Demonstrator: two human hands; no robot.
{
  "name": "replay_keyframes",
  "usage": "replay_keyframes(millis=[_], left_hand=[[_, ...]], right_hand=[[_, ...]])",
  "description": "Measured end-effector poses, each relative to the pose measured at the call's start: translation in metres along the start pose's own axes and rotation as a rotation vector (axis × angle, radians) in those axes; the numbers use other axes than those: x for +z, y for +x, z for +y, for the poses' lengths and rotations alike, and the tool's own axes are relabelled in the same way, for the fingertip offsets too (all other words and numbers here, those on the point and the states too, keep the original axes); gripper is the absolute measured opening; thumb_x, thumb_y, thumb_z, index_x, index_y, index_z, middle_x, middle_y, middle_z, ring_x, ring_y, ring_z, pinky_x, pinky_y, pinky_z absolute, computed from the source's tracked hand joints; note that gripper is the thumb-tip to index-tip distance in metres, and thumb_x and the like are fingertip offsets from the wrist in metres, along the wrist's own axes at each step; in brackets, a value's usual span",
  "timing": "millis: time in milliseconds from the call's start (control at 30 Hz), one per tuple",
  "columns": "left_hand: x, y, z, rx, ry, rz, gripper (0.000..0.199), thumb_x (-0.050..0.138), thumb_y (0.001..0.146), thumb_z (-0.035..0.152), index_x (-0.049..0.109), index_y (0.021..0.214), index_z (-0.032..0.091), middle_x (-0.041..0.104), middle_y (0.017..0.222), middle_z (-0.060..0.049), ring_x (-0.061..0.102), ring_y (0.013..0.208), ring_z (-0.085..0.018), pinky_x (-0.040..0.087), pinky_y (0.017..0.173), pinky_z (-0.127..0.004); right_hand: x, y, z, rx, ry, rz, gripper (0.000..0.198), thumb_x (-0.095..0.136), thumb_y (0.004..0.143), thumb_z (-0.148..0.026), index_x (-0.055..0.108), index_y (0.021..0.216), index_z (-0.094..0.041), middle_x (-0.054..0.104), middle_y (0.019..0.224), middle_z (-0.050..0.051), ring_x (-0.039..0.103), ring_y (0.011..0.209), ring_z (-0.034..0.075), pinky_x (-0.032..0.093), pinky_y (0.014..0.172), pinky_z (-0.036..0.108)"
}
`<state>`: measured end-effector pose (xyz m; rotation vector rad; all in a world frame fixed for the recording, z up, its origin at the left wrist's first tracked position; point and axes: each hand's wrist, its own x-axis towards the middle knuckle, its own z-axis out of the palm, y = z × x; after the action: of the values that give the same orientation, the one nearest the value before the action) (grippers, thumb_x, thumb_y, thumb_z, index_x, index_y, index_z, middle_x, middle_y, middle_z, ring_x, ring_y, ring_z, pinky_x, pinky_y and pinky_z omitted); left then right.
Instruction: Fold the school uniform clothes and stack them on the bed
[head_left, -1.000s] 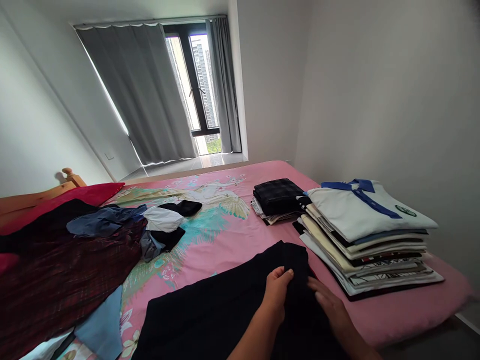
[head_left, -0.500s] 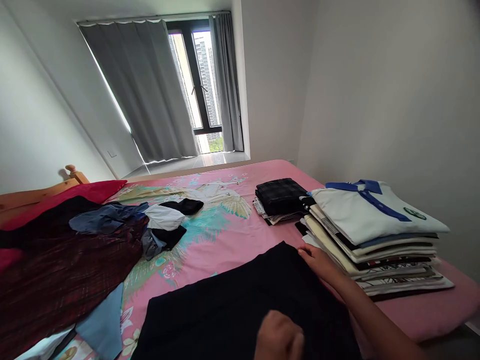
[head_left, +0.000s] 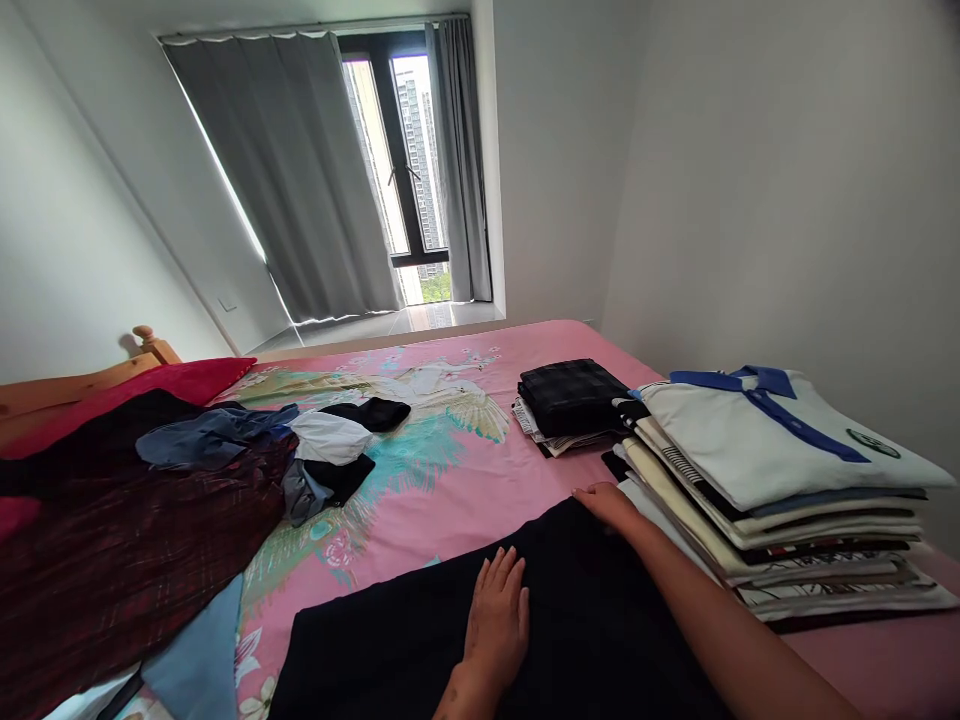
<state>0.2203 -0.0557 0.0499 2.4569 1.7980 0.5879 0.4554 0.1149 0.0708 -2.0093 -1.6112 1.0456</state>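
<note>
A black garment (head_left: 405,640) lies spread over the near part of the bed, its lower part cut off by the picture's bottom edge. My left hand (head_left: 499,615) rests flat on the middle of the cloth, fingers stretched out. At the garment's far right corner is my right hand (head_left: 609,508), its fingers closed on the cloth edge. Just right of that hand stands a tall stack of folded clothes (head_left: 795,520), topped by a white polo shirt (head_left: 720,445) with a blue collar.
A smaller folded pile with a black checked piece (head_left: 574,395) on top sits behind my right hand. Loose clothes (head_left: 330,440) and a dark red plaid garment (head_left: 187,530) lie at left on the pink flowered sheet (head_left: 412,505). Grey curtains (head_left: 277,180) hang by the window.
My left hand has gone from a curled shape near the bottom to lying flat farther up the black garment. My right hand has shifted slightly, staying at the far corner.
</note>
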Motion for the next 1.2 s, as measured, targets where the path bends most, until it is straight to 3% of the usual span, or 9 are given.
replay_keyframes(millis=[233,367,500,633,733,867,967,1067,1200], left_hand=[[-0.005,0.003,0.003,-0.038,0.009,-0.061,0.045,0.027,0.093,0.026,0.038,0.137,0.025,0.037,0.145,-0.002,0.029,0.136,-0.019,0.031,0.11,-0.046],[-0.003,0.004,0.005,-0.094,0.027,-0.063,0.046,0.03,0.093,0.032,0.031,0.139,0.031,0.033,0.147,0.0,0.027,0.136,-0.022,0.028,0.11,-0.052],[0.0,0.005,0.007,-0.1,0.068,-0.051,0.048,0.035,0.092,0.033,0.031,0.139,0.032,0.033,0.147,-0.001,0.027,0.136,-0.025,0.026,0.11,-0.055],[-0.001,0.006,0.008,-0.105,0.066,-0.045,0.047,0.035,0.091,0.034,0.034,0.138,0.031,0.033,0.147,-0.002,0.028,0.136,-0.026,0.025,0.109,-0.057],[-0.001,0.006,0.009,-0.107,0.058,-0.024,0.047,0.036,0.091,0.034,0.036,0.137,0.031,0.036,0.146,-0.002,0.028,0.136,-0.026,0.026,0.108,-0.057],[0.001,0.006,0.01,-0.095,0.067,0.015,0.048,0.04,0.089,0.034,0.038,0.136,0.031,0.038,0.145,-0.003,0.03,0.135,-0.027,0.025,0.109,-0.055],[0.002,0.005,0.01,-0.091,0.081,0.027,0.048,0.041,0.089,0.032,0.038,0.137,0.03,0.038,0.144,-0.003,0.031,0.134,-0.026,0.025,0.109,-0.054],[0.003,0.005,0.009,-0.077,0.099,0.005,0.048,0.039,0.089,0.03,0.037,0.137,0.03,0.037,0.145,-0.003,0.03,0.135,-0.026,0.025,0.109,-0.054],[0.007,0.008,0.004,-0.067,0.114,-0.026,0.049,0.036,0.089,0.026,0.035,0.138,0.027,0.035,0.147,-0.004,0.027,0.136,-0.025,0.022,0.109,-0.055]], right_hand=[[0.017,-0.014,0.005,-0.002,0.339,-0.113,0.039,0.057,0.071,-0.054,0.06,0.064,-0.016,0.058,0.052,0.003,0.054,0.048,0.015,0.045,0.05,0.028],[0.027,-0.018,0.011,-0.089,0.499,0.004,0.035,0.05,0.074,-0.051,0.062,0.077,-0.017,0.065,0.065,0.003,0.061,0.061,0.017,0.047,0.055,0.025],[0.033,-0.016,0.022,-0.097,0.506,0.144,0.036,0.043,0.075,-0.043,0.064,0.088,-0.017,0.067,0.07,0.005,0.064,0.068,0.019,0.05,0.059,0.026],[0.022,-0.017,0.024,-0.128,0.381,0.3,0.041,0.044,0.075,-0.035,0.061,0.105,-0.014,0.068,0.094,0.012,0.063,0.09,0.024,0.049,0.079,0.033],[0.017,-0.03,0.014,-0.274,0.246,0.377,0.047,0.038,0.08,-0.033,0.053,0.12,-0.014,0.056,0.123,0.016,0.052,0.113,0.026,0.037,0.099,0.04],[0.034,-0.048,0.003,-0.549,-0.035,0.239,0.048,0.041,0.084,-0.039,0.049,0.129,-0.023,0.041,0.142,0.005,0.029,0.134,0.023,0.014,0.113,0.04],[0.048,-0.05,0.009,-0.545,-0.392,0.091,0.058,0.038,0.086,-0.045,0.037,0.138,-0.018,0.029,0.148,0.009,0.017,0.138,0.028,0.001,0.111,0.054],[0.047,-0.047,0.017,-0.495,-0.452,0.054,0.062,0.027,0.09,-0.05,0.031,0.141,-0.015,0.027,0.148,0.012,0.017,0.138,0.03,0.005,0.107,0.061],[0.037,-0.05,0.028,-0.565,-0.478,0.047,0.057,0.018,0.092,-0.047,0.024,0.144,-0.024,0.023,0.151,0.004,0.011,0.14,0.021,0.004,0.111,0.052]])
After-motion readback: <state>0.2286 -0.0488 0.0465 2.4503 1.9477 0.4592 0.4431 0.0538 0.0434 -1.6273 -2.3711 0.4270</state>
